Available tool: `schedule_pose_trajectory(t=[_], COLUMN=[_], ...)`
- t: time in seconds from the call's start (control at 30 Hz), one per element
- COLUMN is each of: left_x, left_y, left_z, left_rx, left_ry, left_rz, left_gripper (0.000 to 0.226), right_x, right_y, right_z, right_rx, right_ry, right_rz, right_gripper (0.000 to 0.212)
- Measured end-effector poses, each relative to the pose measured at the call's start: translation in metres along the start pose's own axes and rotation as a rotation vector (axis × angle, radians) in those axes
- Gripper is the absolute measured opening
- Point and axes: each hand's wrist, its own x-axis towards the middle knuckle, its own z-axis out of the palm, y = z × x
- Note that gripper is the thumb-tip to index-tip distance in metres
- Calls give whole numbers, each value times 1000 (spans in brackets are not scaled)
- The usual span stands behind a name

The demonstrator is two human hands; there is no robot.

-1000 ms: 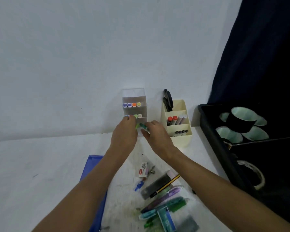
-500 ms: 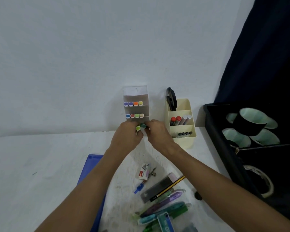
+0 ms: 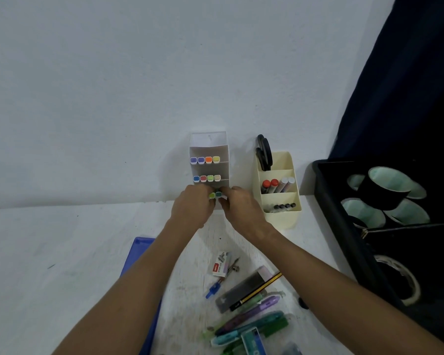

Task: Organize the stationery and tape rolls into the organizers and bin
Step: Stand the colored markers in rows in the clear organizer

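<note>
A white tiered marker organizer (image 3: 208,146) stands against the wall with two upper rows of coloured markers. At its lowest tier, my left hand (image 3: 193,207) pinches a light-green marker (image 3: 211,195). My right hand (image 3: 240,210) pinches a teal marker (image 3: 218,194) right beside it. Only the two caps show between my fingers. Loose stationery lies near me: a staples box (image 3: 219,265), a yellow-black pencil (image 3: 263,285), a purple pen (image 3: 254,311) and green pens (image 3: 274,326). The black bin (image 3: 327,201) at right holds black tape rolls (image 3: 382,188) and a white roll (image 3: 405,283).
A cream organizer (image 3: 280,219) right of the marker organizer holds scissors (image 3: 264,152), red and grey markers (image 3: 277,184) and small black-tipped items (image 3: 283,206). A blue tray (image 3: 139,254) lies under my left forearm. The white wall stands directly behind the organizers.
Both hands have settled lower at the organizer's bottom tier. The light-green marker has appeared next to the teal one, and the two caps now sit side by side between my fingers.
</note>
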Motion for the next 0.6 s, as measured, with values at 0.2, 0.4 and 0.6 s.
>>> schedule_pose_trajectory(t=[0.2, 0.4, 0.6], left_x=[6, 2, -18], left_y=[1, -3, -9], left_z=[6, 12, 13], left_rx=[-77, -26, -13], left_ry=[-14, 121, 104], left_rz=[-87, 8, 188], left_gripper=[39, 32, 37], right_x=[-1, -2, -15], right_y=[2, -1, -10], right_z=[-1, -3, -18], right_rx=[-87, -133, -83], right_ry=[12, -6, -142], right_rz=[-32, -33, -26], right_gripper=[27, 26, 45])
